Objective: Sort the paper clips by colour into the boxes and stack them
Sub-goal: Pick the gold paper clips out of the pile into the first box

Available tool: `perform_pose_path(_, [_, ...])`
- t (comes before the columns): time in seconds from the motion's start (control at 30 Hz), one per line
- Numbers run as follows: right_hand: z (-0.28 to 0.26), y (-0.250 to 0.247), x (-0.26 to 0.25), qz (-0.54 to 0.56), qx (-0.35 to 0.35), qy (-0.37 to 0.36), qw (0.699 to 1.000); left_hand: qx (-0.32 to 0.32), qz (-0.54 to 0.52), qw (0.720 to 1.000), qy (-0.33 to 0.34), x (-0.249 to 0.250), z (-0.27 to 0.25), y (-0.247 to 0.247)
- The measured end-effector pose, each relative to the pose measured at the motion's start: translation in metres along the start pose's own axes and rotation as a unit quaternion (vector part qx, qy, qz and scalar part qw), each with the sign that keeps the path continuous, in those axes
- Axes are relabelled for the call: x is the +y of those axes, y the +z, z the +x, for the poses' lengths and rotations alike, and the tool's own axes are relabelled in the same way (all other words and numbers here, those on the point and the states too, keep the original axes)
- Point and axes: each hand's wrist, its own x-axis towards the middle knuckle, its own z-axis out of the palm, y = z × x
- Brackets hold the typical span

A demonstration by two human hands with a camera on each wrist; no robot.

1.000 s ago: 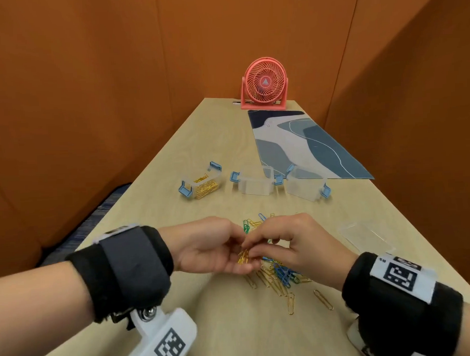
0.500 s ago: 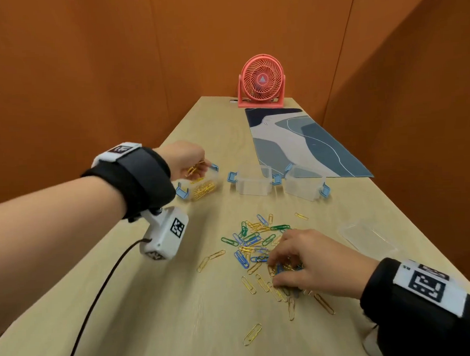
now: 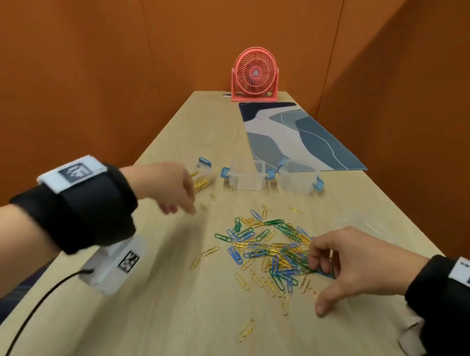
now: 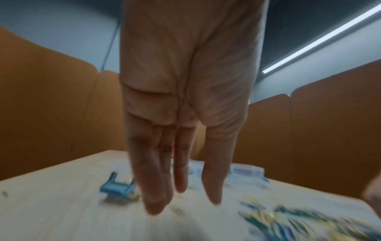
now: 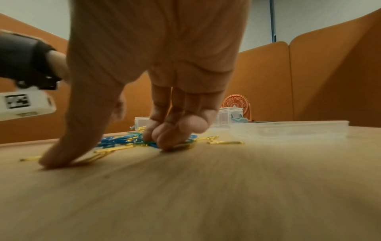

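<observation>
left hand point(image 3: 172, 191) back from the gold box point(image 3: 203, 179), fingers loose, empty | right hand point(image 3: 348, 259) spread, fingertips pressing the paper clips point(image 3: 272, 246) heaped mid-table point(image 3: 159, 329) | clips likely light, springy, tangle-prone; pinch one by its loop | two clear boxes point(image 3: 246, 177) seemingly unfilled

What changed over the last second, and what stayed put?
The left hand carried gold clips from the pile to the left box, let them go, and now hangs open, drawing back towards the pile. The right hand went down onto the pile, fingers spread. The other two boxes, fan and mat stayed put.
</observation>
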Motion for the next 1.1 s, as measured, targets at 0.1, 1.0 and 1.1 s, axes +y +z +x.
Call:
perform_pose_path(0.1, [0.002, 0.002, 0.001, 0.029, -0.021, 0.002, 0.999, -0.079, 0.073, 0.994, -0.033, -0.009, -0.016, 0.024])
perform_pose_path(1.0, [0.069, 0.002, -0.007, -0.068, 0.038, 0.105, 0.991, -0.026, 0.060, 0.993, 0.100, 0.011, 0.045, 0.058])
perform_pose_path(1.1, [0.070, 0.003, -0.009, -0.064, 0.016, 0.060, 0.996, -0.035, 0.054, 0.985, 0.160, 0.021, 0.040, 0.062])
